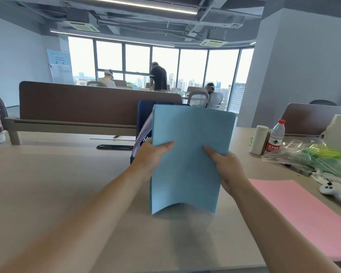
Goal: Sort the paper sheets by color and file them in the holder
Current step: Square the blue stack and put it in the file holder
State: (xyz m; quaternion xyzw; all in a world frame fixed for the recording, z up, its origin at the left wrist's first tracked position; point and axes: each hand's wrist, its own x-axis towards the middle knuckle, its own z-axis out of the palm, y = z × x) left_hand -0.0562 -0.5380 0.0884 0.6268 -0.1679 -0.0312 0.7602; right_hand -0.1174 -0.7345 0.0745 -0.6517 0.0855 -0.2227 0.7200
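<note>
Keep the blue sheets (189,154) squared, then lower them into one slot of the holder (144,113). They're held just in front of the holder. Fingers of your left hand (152,154) and right hand (226,168) pinch the stack's side edges, thumbs on its front. Pink sheets (295,209) lie on the bench (57,184), right of the holder.

Head view. The left hand (150,157) and right hand (227,168) grip a stack of blue sheets (189,134) by its side edges, upright over the worktop (57,184), thumbs on the front face, lower edge bowed. The dark blue holder (143,112) stands just behind the stack. Flat at right lie pink sheets (303,213); a water bottle (275,137) stands beyond them.
</note>
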